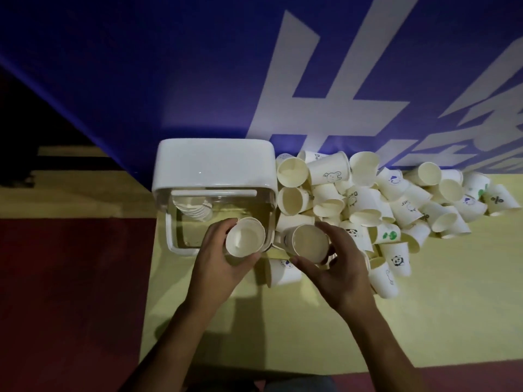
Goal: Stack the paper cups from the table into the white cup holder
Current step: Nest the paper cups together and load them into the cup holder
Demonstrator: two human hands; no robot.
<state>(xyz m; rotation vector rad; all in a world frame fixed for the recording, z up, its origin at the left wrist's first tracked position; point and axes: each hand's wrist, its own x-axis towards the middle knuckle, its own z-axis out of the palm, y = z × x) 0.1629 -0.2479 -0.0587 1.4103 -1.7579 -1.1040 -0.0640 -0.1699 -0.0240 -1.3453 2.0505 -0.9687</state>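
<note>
The left hand (220, 264) has its fingers curled round a small white paper cup (245, 240), open side up, over the front right corner of the white plastic cup holder (212, 162). The right hand (339, 267) grips a second white paper cup (310, 244) just right of the holder. A row of stacked cups (195, 210) lies inside the holder. A big pile of loose paper cups (396, 199) sits right of the holder on the yellow table (254, 329). A blue banner (141, 66) hangs behind the holder.
</note>
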